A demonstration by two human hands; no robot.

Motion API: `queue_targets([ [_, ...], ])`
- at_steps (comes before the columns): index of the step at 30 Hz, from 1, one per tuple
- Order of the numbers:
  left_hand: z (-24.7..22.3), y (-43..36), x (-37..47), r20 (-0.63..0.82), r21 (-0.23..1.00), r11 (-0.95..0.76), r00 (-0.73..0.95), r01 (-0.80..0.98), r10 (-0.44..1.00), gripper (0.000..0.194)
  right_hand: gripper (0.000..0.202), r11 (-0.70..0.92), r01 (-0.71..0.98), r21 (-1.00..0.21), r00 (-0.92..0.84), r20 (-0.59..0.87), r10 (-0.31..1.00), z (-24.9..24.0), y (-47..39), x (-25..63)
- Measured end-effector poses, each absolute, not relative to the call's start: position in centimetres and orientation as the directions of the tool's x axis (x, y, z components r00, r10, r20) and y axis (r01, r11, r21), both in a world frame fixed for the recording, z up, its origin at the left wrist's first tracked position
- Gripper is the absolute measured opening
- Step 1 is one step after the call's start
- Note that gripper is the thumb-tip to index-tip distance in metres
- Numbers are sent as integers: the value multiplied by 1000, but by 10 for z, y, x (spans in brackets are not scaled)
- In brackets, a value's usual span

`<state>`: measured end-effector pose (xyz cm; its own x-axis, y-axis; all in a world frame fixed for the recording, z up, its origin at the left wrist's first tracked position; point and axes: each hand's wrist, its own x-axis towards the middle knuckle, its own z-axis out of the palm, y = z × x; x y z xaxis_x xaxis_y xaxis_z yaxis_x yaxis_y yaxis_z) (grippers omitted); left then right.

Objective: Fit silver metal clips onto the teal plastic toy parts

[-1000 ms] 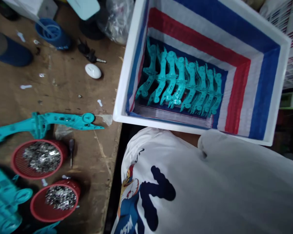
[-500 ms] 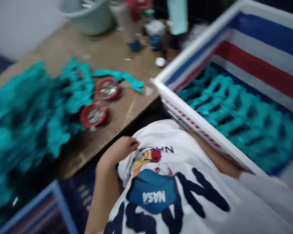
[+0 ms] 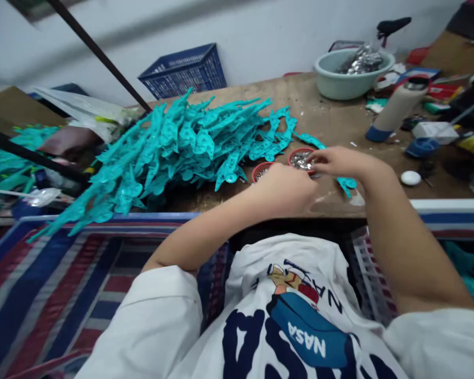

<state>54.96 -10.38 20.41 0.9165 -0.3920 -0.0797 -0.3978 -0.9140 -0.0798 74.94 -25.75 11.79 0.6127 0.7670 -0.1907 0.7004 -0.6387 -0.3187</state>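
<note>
My right hand (image 3: 337, 161) reaches over the rim of a red dish (image 3: 296, 151) of small shiny metal pieces (image 3: 300, 159). Its fingertips are bent together at the pieces; whether one is between them I cannot make out. My left hand (image 3: 290, 192) is beside a second red dish (image 3: 256, 172), partly covering it. The back of this hand faces me and hides its fingers. A heap of turquoise plastic parts (image 3: 197, 137) lies to the left of both dishes. A single turquoise strip (image 3: 345, 184) lies behind and under my right hand.
A striped-lined blue crate (image 3: 102, 284) stands below the table (image 3: 335, 123) at left. At right is a white crate (image 3: 450, 206) with turquoise parts. A pale green basin (image 3: 334, 84), a bottle (image 3: 397, 108) and a white round object (image 3: 411, 178) stand on the table. A dark pole (image 3: 102, 58) slants at left.
The view has swung left from the white crate towards the table. My left hand has moved from near my shirt to the dishes. My right hand, hidden earlier, is now at the right-hand dish.
</note>
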Motion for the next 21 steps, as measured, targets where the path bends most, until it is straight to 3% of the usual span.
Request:
queue_targets([
  [3,205,-21,604,-3,-223,-974,999,-49,-49,31,43,-704,678,-210,697,-121,707,114,-204,829],
  [5,206,43,634,80,-248,-956,987,158,142,44,45,-786,601,-145,778,-115,617,96,-195,870],
  [8,206,120,665,69,-210,-946,969,245,236,80,56,-861,508,-30,833,-238,500,57,-217,910],
  [10,207,140,672,-9,-196,-959,978,203,208,96,82,-867,498,24,808,-375,454,31,-242,923],
  [13,211,114,655,-73,-224,-969,990,102,121,87,120,-865,502,4,746,-509,430,2,-274,930],
  [15,206,73,628,-41,-211,-977,999,-41,-33,73,116,-861,505,-57,743,-478,468,-12,-286,932],
  [17,188,33,598,-67,-109,-963,969,-246,-240,57,98,-865,490,-103,763,-429,483,-20,-290,935],
  [19,157,6,575,-110,12,-909,903,-416,-415,43,81,-897,427,-111,809,-395,435,-21,-292,939],
  [21,123,-4,564,-158,85,-874,860,-479,-486,35,74,-935,339,-106,872,-339,354,-15,-295,945],
])
